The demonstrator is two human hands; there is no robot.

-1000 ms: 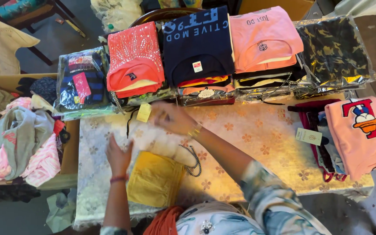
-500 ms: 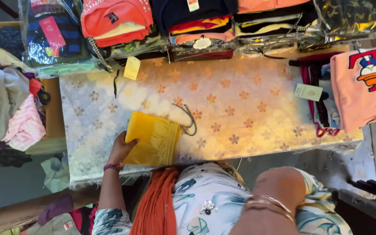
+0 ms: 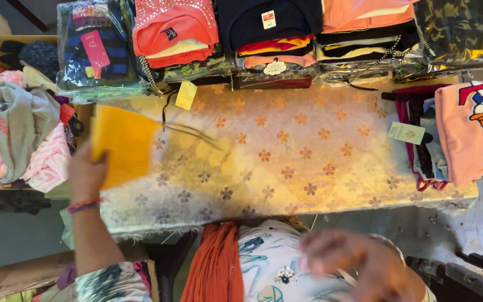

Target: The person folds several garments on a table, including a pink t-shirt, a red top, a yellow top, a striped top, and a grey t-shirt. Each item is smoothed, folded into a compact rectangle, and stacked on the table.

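Holding a folded yellow garment (image 3: 123,142) at about 9 o'clock, left hand (image 3: 86,176) grips its lower-left edge, lifted over the left end of the floral-cloth table (image 3: 286,151). Thin dark cord (image 3: 188,131) trails from the garment toward 3 o'clock. Right hand (image 3: 353,263) at 5 o'clock, near the body, motion-blurred; can't tell if it's clenched or released. Stacked packaged clothes (image 3: 275,39) along 12 o'clock. Pink cartoon top (image 3: 473,128) at 3 o'clock. Loose clothing heap (image 3: 15,131) just left of the garment.
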